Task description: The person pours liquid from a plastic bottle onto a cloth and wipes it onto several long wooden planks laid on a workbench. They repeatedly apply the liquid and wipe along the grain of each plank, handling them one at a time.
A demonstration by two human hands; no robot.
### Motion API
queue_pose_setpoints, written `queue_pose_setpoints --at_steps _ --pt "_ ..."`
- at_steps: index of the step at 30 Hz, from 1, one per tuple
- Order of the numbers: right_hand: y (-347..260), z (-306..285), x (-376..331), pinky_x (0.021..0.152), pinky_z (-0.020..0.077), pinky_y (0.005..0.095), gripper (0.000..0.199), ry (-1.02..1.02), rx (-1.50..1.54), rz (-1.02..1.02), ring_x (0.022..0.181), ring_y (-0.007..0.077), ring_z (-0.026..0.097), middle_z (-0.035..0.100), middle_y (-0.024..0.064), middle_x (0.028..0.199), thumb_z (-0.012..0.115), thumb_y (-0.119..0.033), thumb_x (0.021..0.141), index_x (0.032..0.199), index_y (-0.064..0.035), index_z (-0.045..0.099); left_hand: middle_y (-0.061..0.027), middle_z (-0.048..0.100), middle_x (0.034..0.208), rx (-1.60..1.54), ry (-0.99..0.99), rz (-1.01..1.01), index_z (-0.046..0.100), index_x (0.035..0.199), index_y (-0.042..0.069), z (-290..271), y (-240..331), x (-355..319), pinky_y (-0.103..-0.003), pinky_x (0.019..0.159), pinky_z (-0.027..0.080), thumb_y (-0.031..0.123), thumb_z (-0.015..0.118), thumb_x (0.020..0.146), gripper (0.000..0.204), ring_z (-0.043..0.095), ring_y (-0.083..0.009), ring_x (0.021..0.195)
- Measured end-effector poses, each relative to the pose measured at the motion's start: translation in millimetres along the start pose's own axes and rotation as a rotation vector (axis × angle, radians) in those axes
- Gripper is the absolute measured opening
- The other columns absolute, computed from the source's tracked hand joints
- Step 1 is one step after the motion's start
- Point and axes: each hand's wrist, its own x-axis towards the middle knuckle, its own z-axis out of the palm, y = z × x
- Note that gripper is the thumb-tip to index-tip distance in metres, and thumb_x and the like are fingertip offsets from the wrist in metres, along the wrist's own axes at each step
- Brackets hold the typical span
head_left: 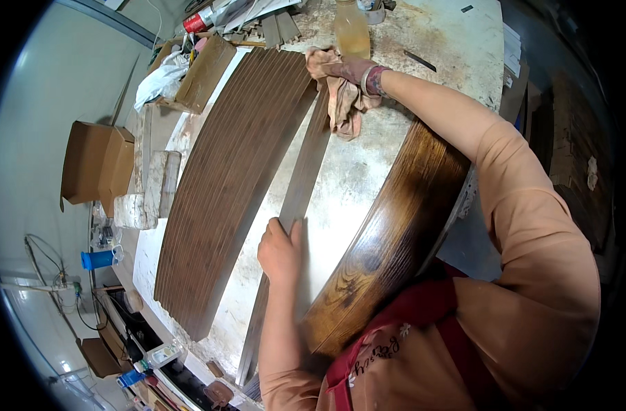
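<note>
I count: 2 hands, 1 rag [344, 96], 1 loose wood strip [300, 185], 1 strip stack [237, 171] at 10 o'clock, 1 glossy board [388, 240], 1 bottle [352, 31] at 12.

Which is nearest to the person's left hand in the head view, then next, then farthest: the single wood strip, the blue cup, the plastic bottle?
From the left hand:
1. Single wood strip, held under the hand.
2. Blue cup, far left, off the bench.
3. Plastic bottle, top of the bench, beside the right hand.
</note>
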Motion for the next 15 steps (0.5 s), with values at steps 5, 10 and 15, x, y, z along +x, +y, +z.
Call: queue_pose_setpoints --at_steps 5,10,15 --pt "-14.0 -4.7 -16.8 0.095 0.0454 0.0370 0.084 -0.055 0.032 0.344 0.111 0.0295 0.060 0.062 0.0204 0.124 0.067 -0.064 0.079 0.129 0.0031 0.055 -0.0200 0.067 0.088 -0.198 -0.070 -0.119 0.058 0.112 0.003 -10.6 12.9 9.8 -0.044 0.073 0.049 0.046 0.052 0.096 0.046 0.065 -0.0361 0.083" --pt "3.7 -11.1 -32.7 0.100 0.0427 0.0351 0.094 -0.068 0.129 0.347 0.123 0.0278 0.054 0.056 0.0205 0.134 0.069 -0.059 0.080 0.141 0.0061 0.041 -0.0126 0.068 0.090 -0.475 -0.238 -0.263 0.060 0.116 0.008 -15.7 5.8 22.8 -0.037 0.078 0.048 0.043 0.051 0.097 0.041 0.065 -0.0272 0.085" --pt "9.0 -13.5 -40.9 0.097 0.0440 0.0342 0.077 -0.101 0.044 0.357 0.117 0.0258 0.057 0.060 0.0174 0.128 0.071 -0.051 0.082 0.135 0.0006 0.049 -0.0141 0.070 0.096 -0.406 -0.163 -0.202 0.062 0.112 0.009 -15.4 8.7 19.7 -0.040 0.082 0.048 0.042 0.047 0.100 0.039 0.066 -0.0314 0.092"
